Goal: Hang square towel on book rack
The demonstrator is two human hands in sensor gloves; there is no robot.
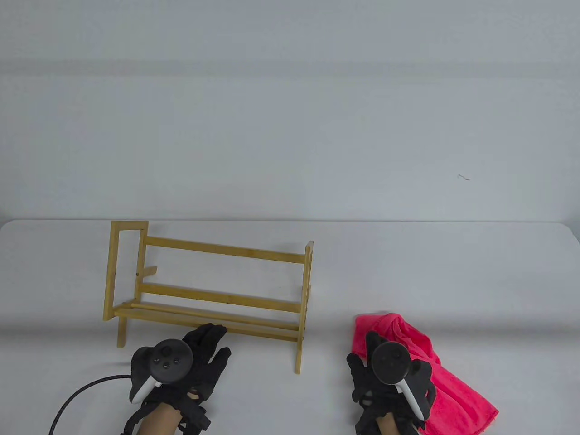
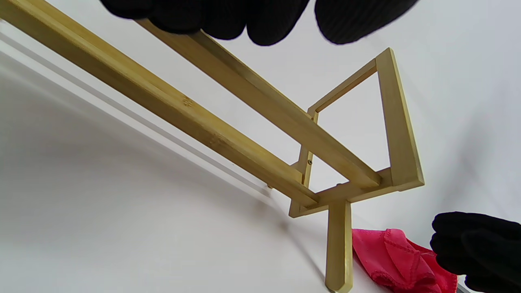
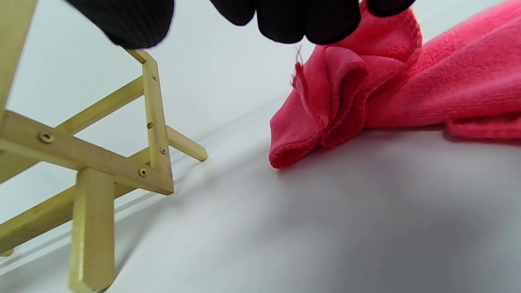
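Towel [image 1: 435, 376] lies bunched, long axis running diagonally beside rack [image 1: 213, 290].

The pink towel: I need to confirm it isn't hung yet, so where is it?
In the table view the pink towel lies bunched on the table at the lower right, right of the wooden rack, with the right hand over its near-left part.

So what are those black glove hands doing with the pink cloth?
The right hand is reaching onto the crumpled pink towel, which lies on the table. The left hand has its fingertips at the front rail of the wooden book rack. Nothing hangs on the rack yet.
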